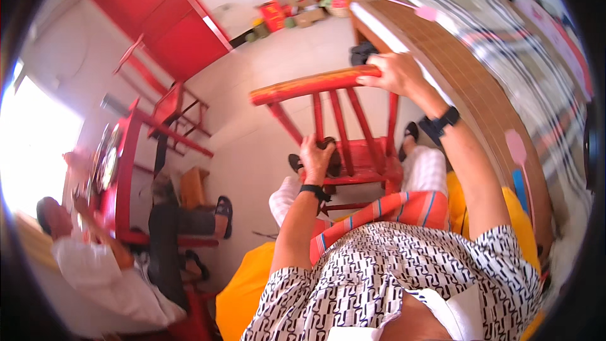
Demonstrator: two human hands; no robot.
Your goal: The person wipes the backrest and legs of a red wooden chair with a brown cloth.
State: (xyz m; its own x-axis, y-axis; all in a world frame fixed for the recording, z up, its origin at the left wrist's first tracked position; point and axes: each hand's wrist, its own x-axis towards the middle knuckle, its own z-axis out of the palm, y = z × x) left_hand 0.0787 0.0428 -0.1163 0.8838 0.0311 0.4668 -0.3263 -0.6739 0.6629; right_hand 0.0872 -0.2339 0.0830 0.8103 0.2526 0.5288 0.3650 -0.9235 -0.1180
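Observation:
A red wooden chair [303, 86] with a spindled back stands before me, its paint worn to bare wood along the top rail. My right hand [399, 77] is closed round the right end of that rail. Low at the left spindles, my left hand [314, 159] has its fingers curled about a small dark brown object [329, 149]; its kind is too hidden to tell. The chair's seat [363, 151] lies beyond the spindles, between my legs. Both my wrists wear black bands.
A bed [505, 38] with a plaid blanket runs along the right. At left, another person [95, 265] sits by a red table [126, 183], with a second red chair [169, 108] farther back. Boxes [309, 16] line the far wall near a red door [142, 3].

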